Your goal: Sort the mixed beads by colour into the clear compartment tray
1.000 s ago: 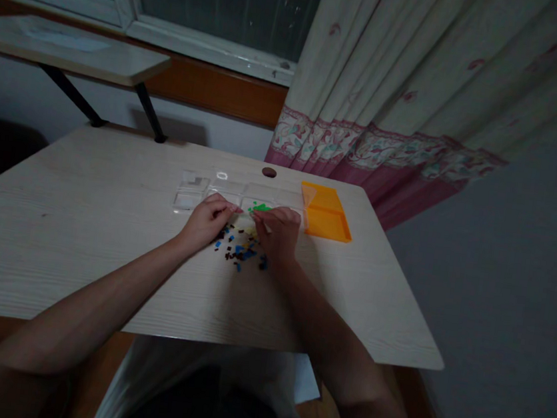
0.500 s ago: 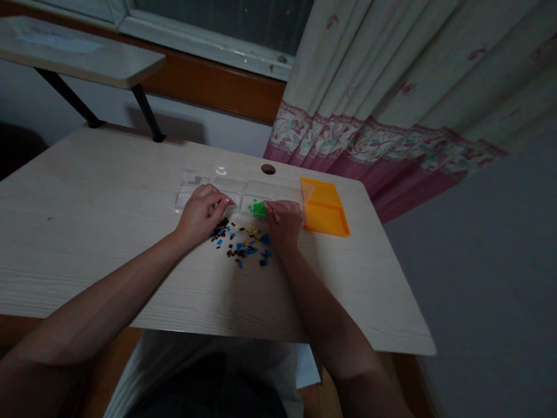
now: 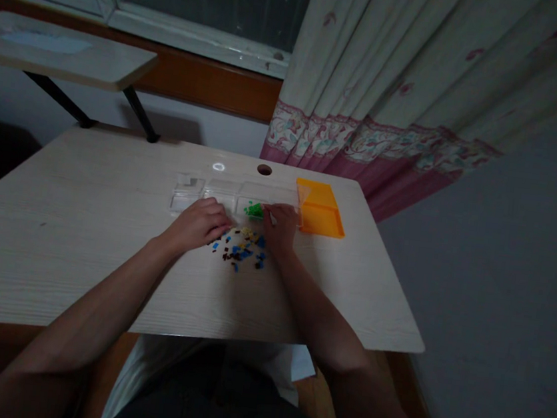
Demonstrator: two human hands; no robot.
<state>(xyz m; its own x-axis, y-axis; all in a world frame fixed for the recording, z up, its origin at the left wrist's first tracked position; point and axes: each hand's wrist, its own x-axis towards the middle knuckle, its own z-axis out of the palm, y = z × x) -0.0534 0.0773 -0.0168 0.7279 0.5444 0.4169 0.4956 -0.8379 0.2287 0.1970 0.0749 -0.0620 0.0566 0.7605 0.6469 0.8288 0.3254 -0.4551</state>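
My left hand [image 3: 202, 224] is at the left side of a loose pile of small blue, dark brown and yellow pieces [image 3: 240, 253]. Its fingers are curled together, with the tips down among the pieces; what they hold, if anything, is hidden. My right hand [image 3: 280, 228] rests at the front right of a transparent compartment box [image 3: 186, 204], thumb and index finger pinched. Those fingertips are beside a heap of small green pieces [image 3: 254, 210] inside one compartment. Whether a piece sits in that pinch is too small to tell.
An open orange plastic case [image 3: 325, 221] lies at the box's right end. Behind is a round hole [image 3: 264, 170] in the table [image 3: 79, 233]. A raised shelf [image 3: 123, 67] stands at the back left, and a curtain [image 3: 368, 132] hangs behind the table.
My left hand has come back from above the box to the pile's left edge, covering brown pieces there. My right hand stays by the green pieces. The view has shifted slightly.
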